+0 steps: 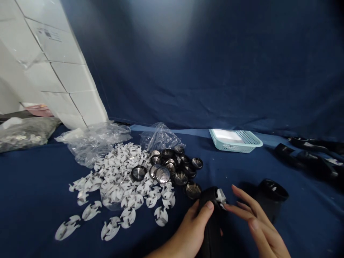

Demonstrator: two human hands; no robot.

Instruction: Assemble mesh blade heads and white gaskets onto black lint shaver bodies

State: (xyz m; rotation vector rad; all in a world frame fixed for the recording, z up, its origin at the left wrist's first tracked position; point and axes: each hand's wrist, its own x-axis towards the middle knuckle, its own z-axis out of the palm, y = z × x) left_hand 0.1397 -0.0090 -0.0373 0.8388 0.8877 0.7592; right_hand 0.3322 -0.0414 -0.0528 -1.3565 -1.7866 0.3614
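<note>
My left hand (194,226) is closed around a black, tube-like housing (210,229), its thumb on top near the end. A white plastic piece (220,197) sits at the open end of this housing. My right hand (259,220) has its fingers apart, with one fingertip at or very near the white piece. Left of my hands lies a pile of flat white plastic parts (118,179) with curved, notched edges. Round black rings with perforated metal discs (162,175) are heaped beside it. Another black hollow cylinder (272,191) stands behind my right hand.
A light-blue perforated basket (242,147) holding something white stands at the back. Clear plastic bags (94,138) lie behind the pile, and a filled bag (27,134) is at far left. White boxes (72,77) are stacked behind. Several black parts (309,159) lie at right.
</note>
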